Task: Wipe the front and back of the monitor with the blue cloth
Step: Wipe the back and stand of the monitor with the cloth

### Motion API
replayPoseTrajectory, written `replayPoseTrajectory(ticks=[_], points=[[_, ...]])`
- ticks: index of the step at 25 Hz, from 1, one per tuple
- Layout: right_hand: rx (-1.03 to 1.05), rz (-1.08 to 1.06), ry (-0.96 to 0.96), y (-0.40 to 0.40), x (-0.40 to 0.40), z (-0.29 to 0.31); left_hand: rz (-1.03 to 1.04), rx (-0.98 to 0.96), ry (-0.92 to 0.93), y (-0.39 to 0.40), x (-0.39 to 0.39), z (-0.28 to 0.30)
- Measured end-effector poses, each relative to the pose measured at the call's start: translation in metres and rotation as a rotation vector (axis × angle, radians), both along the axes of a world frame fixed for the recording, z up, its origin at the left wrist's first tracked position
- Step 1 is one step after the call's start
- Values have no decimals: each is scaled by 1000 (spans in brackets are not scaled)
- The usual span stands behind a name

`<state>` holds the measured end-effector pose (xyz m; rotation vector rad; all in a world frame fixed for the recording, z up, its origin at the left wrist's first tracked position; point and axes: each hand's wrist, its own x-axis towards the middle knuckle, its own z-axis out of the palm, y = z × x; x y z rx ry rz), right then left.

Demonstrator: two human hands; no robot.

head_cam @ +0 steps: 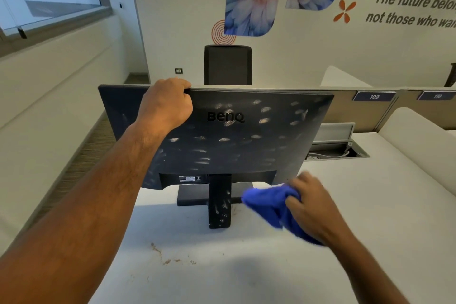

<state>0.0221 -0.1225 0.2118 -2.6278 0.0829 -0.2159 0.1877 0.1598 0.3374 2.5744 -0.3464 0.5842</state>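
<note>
The left hand [167,103] curls over the top edge of the monitor [237,136], whose smudged back faces the person. The right hand [313,207] clutches the blue cloth [269,205] beside the monitor's lower right corner, above the white desk [222,266].

This is an office. A long white worktop [246,266] has low divider walls with number signs [374,96] reading 109 and 110. A black office chair [228,64] stands behind. Big words [414,10] and flower pictures [251,3] cover the wall.
</note>
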Motion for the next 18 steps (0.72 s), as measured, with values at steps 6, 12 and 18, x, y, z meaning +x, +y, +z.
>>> replayPoseTrajectory(ticks=[6,12,18], points=[[-58,76,-411,26,86,102,-139,72,134,-10,3,8],[-87,-242,-940,64,143,42,-153,27,182,-6,8,7],[80,-356,-709,145,161,36,-193,41,192,-9,12,16]])
